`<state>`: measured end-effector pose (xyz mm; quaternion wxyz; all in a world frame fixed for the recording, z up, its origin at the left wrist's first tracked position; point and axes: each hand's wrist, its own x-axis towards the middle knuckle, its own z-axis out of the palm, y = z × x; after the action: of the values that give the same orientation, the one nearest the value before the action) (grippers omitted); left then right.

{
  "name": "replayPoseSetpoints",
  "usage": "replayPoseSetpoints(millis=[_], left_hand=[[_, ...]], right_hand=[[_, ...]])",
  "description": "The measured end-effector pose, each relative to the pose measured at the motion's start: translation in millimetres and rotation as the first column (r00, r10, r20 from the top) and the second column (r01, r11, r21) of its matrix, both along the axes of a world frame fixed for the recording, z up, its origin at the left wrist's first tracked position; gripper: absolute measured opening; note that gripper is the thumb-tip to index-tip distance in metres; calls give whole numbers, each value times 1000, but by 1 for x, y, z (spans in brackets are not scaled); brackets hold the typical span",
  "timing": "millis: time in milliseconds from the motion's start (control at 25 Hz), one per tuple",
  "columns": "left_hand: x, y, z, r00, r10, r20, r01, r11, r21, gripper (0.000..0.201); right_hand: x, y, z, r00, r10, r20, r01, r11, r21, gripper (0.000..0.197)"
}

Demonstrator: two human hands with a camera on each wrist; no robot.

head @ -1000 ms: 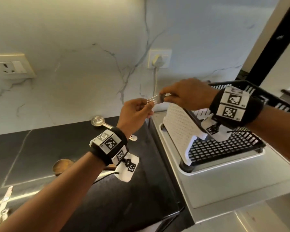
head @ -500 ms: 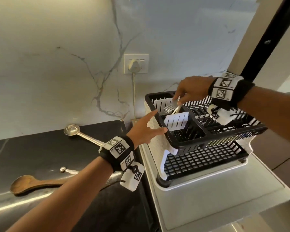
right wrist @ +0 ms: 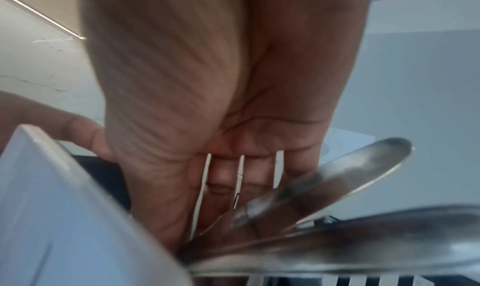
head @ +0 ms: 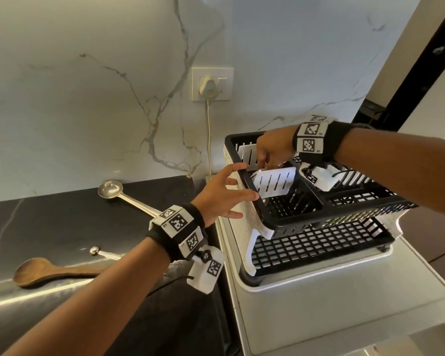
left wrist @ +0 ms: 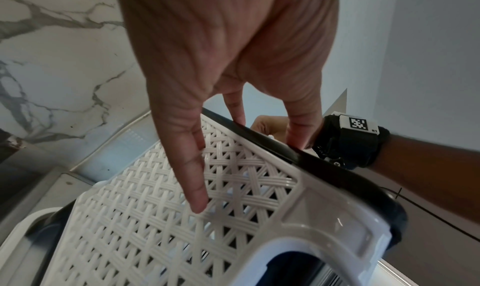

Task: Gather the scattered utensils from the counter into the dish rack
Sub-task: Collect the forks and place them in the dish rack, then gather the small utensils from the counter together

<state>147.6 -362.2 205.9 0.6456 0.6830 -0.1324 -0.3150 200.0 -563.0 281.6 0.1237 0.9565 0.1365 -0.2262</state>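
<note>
Steel spoons (right wrist: 337, 187) stood beside the right hand (head: 272, 150), grip hidden, in the dish rack (head: 306, 217); left hand (head: 216, 199) fingers spread on its rim; wooden spoon (head: 52, 271) and ladle (head: 118, 194) on the counter (head: 62, 227).

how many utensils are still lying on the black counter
3: a metal ladle-like spoon near the wall, a wooden spoon near the front edge, and a small metal measuring spoon beside it. The left arm may hide more.
</note>
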Motion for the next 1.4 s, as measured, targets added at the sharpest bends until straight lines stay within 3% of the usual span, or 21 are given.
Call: replayPoseSetpoints(millis=[360, 560, 680, 880, 1080, 1160, 1200, 1280, 1400], left_hand=[[-1, 2, 0, 1000, -10, 10, 10, 1000, 13, 75], [-1, 15, -9, 985, -53, 162, 46, 998, 48, 72], [-6, 43, -27, 954, -87, 287, 50, 990, 134, 70], [-3, 140, -79, 945, -91, 315, -21, 942, 336, 55], [-9, 289, -114, 930, 25, 367, -248, 779, 576, 51], [-18, 347, -128, 901, 63, 429, -358, 668, 653, 52], [-25, 372, -134, 896, 49, 441, -386, 577, 720, 54], [-35, 410, -146, 918, 3, 397, -367, 387, 846, 60], [-48, 449, -164, 953, -17, 304, -287, 280, 916, 75]], right_hand=[[-10, 2, 7, 993, -60, 105, 53, 996, 67, 23], [-11, 10, 28, 981, -103, 166, 83, 989, 124, 30], [-7, 32, 37, 982, -100, 160, 73, 983, 166, 30], [6, 115, 40, 984, 4, 180, -51, 964, 260, 28], [28, 231, -16, 974, 155, 166, -201, 929, 310, 25], [34, 271, -60, 977, 149, 153, -195, 917, 347, 25], [36, 290, -85, 981, 136, 140, -179, 914, 365, 25], [39, 319, -135, 990, 85, 109, -121, 911, 394, 28], [42, 363, -193, 997, 51, 52, -68, 896, 439, 43]])
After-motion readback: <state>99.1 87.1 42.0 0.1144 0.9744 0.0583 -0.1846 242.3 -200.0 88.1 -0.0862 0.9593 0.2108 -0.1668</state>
